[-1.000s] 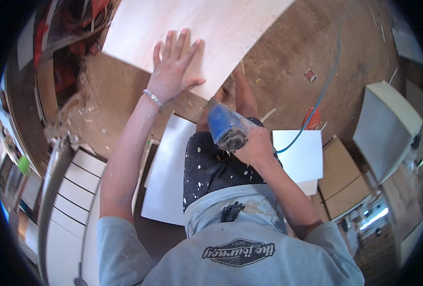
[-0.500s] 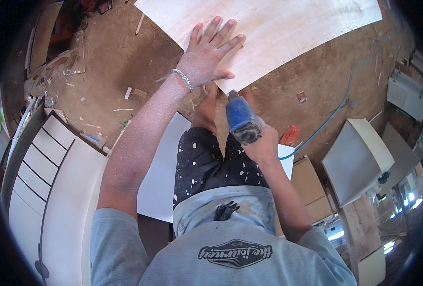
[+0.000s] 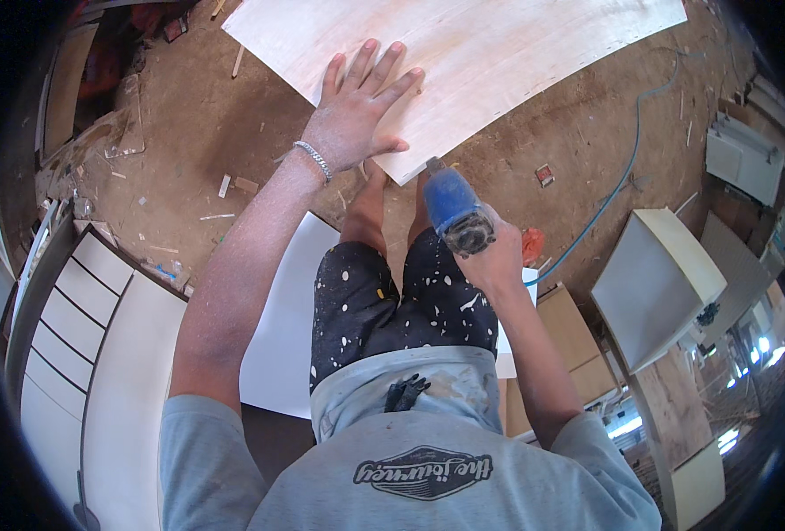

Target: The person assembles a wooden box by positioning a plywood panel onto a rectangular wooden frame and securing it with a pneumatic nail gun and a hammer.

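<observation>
A pale plywood panel (image 3: 490, 62) spreads across the top of the view, its near corner pointing toward me. My left hand (image 3: 354, 113) lies flat on it close to that corner, fingers spread, with a chain bracelet at the wrist. My right hand (image 3: 498, 258) is wrapped round a blue air nail gun (image 3: 454, 202), its fingers partly hidden behind the tool's body. The gun's metal nose is at the panel's right-hand edge, just past the near corner; whether it touches the wood I cannot tell.
A blue air hose (image 3: 627, 177) curves over the dirt floor at right. White cabinet boxes (image 3: 649, 283) stand on the right, and a long white panelled piece (image 3: 131, 380) on the left. A white board (image 3: 277, 327) lies beside my legs. Wood scraps and a small box (image 3: 544, 175) litter the floor.
The nail gun's nose has shifted from the panel's near corner rightward along its edge. My left hand stays flat at about the same spot on the panel; the whole view has shifted slightly.
</observation>
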{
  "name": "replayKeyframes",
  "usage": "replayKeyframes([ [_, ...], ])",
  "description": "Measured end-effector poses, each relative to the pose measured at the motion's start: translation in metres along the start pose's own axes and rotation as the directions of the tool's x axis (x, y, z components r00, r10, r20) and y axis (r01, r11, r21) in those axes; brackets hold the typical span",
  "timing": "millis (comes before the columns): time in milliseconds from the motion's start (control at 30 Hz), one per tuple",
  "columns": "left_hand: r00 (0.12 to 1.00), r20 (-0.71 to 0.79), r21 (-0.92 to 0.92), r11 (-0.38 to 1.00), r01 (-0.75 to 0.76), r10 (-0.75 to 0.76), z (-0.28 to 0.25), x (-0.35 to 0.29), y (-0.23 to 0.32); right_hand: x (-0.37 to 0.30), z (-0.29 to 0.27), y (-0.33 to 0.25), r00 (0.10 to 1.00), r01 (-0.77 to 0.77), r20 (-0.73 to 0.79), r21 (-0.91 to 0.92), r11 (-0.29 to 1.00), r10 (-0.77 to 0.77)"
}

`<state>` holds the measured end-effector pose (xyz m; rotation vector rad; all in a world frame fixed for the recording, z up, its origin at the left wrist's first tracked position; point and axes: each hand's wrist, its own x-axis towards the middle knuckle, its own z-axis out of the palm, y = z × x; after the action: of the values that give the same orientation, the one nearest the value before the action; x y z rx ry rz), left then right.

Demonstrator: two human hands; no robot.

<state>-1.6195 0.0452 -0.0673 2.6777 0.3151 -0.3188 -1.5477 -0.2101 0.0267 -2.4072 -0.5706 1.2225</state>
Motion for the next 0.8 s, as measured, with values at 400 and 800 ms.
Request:
replayKeyframes([
  [400, 1.000, 0.012, 0.005, 1.000, 0.011, -0.011, -0.004, 0.003, 0.002, 0.013, -0.009, 0.001, 0.998, -0.007, 0.064, -0.019, 1.000, 0.008],
  [800, 0.997, 0.056, 0.010, 0.998, 0.055, -0.055, -0.010, 0.005, 0.007, 0.036, -0.056, 0.003, 0.998, 0.000, -0.064, -0.068, 0.998, -0.005],
])
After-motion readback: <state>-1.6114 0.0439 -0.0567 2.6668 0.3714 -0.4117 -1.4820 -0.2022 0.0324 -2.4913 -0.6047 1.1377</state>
